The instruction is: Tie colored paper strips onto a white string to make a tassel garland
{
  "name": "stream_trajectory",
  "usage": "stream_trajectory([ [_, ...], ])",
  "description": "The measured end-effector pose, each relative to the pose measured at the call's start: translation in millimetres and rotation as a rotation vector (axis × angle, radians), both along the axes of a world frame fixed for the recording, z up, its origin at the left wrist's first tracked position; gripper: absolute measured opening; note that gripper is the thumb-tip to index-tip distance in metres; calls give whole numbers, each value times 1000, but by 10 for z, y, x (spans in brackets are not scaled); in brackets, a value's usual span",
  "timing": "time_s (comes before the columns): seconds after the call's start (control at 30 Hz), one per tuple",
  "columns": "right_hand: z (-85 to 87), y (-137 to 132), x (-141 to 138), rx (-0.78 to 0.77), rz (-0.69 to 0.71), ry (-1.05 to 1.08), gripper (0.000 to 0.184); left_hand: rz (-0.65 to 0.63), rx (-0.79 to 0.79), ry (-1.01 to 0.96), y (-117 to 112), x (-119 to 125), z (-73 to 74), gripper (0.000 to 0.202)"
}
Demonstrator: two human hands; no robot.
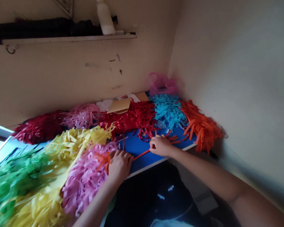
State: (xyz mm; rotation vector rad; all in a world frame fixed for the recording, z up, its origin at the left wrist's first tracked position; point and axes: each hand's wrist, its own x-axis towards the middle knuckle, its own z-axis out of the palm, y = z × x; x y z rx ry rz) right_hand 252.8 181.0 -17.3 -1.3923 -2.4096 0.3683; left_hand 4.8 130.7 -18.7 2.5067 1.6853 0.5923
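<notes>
An orange strip (pixel 142 154) runs taut between my two hands, low over the blue tabletop (pixel 138 142). Its left end is under my left hand (pixel 119 165), whose fingers are curled around it and some more orange strips (pixel 101 159). The other end goes into the closed fingers of my right hand (pixel 160 145). A mound of pink-purple strips (pixel 87 178) lies against my left hand. Just past my right hand are a few loose orange strips (pixel 174 138). What sits inside each grip is hidden by the fingers.
Piles of yellow strips (pixel 73 140), green strips (pixel 19 176), red strips (pixel 139 115), blue strips (pixel 169 110) and orange strips (pixel 201 126) cover the table. Brown card (pixel 119 105) lies at the back. Above, a wall shelf (pixel 71 39) bears a white bottle (pixel 105 19).
</notes>
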Motion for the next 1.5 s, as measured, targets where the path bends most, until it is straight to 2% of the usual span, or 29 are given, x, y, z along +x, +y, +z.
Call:
stream_trajectory([
  [0.13,50,49,4,2,41,-34,19,-6,21,-3,-1,-24,-28,23],
  [0.27,7,-8,76,73,108,-25,14,-39,35,-16,-14,-62,-76,16],
  [0.47,-31,-170,186,400,291,57,12,-88,137,60,-102,-17,-49,19],
  [0.67,-49,-210,181,498,331,-18,18,-123,350,145,-154,59,-26,20],
  [0.77,-77,-183,168,528,374,-59,23,-140,327,186,-145,53,-17,21],
  [0.83,-86,-149,167,481,377,-52,22,-168,232,185,-137,22,-21,20],
  [0.9,-84,-110,171,353,345,-27,17,-160,120,122,-127,-26,-42,18],
  [1.0,-67,-67,173,112,223,19,11,-101,14,17,-109,-86,-92,21],
  [1.07,-48,-60,163,32,152,30,10,-76,-4,3,-100,-93,-112,25],
  [1.17,-16,-67,114,0,102,7,11,-43,2,24,-90,-41,-89,28],
  [1.37,116,-9,-60,-63,9,-102,12,6,46,134,-64,109,94,18],
  [1.4,152,-2,-80,-57,18,-116,9,-30,53,151,-62,121,117,16],
  [1.5,245,-28,-98,-11,113,-140,3,-212,105,224,-73,141,145,29],
])
